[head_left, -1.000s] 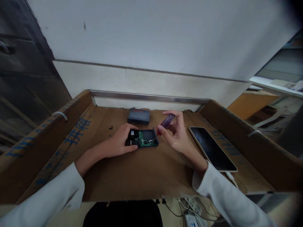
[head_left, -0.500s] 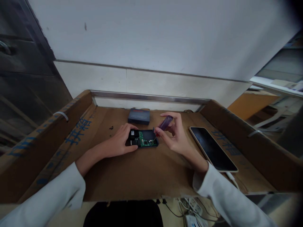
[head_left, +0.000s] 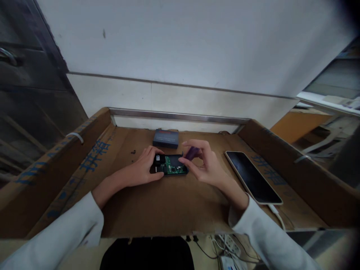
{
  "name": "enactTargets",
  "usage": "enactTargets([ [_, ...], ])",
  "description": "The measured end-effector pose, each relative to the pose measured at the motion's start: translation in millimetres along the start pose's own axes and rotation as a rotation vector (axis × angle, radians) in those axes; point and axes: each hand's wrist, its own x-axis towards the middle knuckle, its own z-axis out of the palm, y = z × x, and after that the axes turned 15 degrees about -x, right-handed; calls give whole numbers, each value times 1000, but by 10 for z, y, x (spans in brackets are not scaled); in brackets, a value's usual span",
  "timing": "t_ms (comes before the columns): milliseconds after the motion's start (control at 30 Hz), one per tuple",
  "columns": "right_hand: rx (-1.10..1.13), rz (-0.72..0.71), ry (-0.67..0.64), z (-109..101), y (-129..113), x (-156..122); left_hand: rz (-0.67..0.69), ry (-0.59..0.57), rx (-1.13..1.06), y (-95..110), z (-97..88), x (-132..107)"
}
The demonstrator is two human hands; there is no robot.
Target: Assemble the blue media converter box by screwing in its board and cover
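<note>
A small black case with its cover off lies on the cardboard, and a green circuit board [head_left: 172, 169] shows inside it. My left hand [head_left: 144, 165] grips the left end of this case [head_left: 185, 173], thumb along the near side and fingers at the far side. In my right hand [head_left: 205, 163] is a screwdriver with a purple handle [head_left: 192, 153], held between thumb and fingers over the case's right end. The screwdriver's tip is hidden or too small to make out. Beyond the case sits a dark grey box-shaped cover [head_left: 165, 138] with red lettering.
A phone [head_left: 253, 176] with a white cable [head_left: 277, 213] plugged in lies at the right. Tiny dark pieces [head_left: 133, 152], likely screws, rest left of the case. Cardboard walls [head_left: 295, 165] flank the work surface. Below the front edge are a power strip [head_left: 232, 243] and cables.
My right hand has tilted the screwdriver, its handle now lower and further left, and the fingers have shifted on it. My left hand and the case stay put.
</note>
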Motion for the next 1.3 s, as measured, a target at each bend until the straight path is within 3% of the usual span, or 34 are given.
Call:
enactTargets([
  [400,-198,-62,-111,13,-102,8,-6,2,2,-30,-2,5],
  [533,-127,53,29,7,-30,-7,-5,3,6,-27,-3,1],
  [667,-82,81,190,5,33,-3,-12,-7,23,-32,0,0],
  [1300,39,210,284,-1,61,13,40,32,27,-3,-25,16],
])
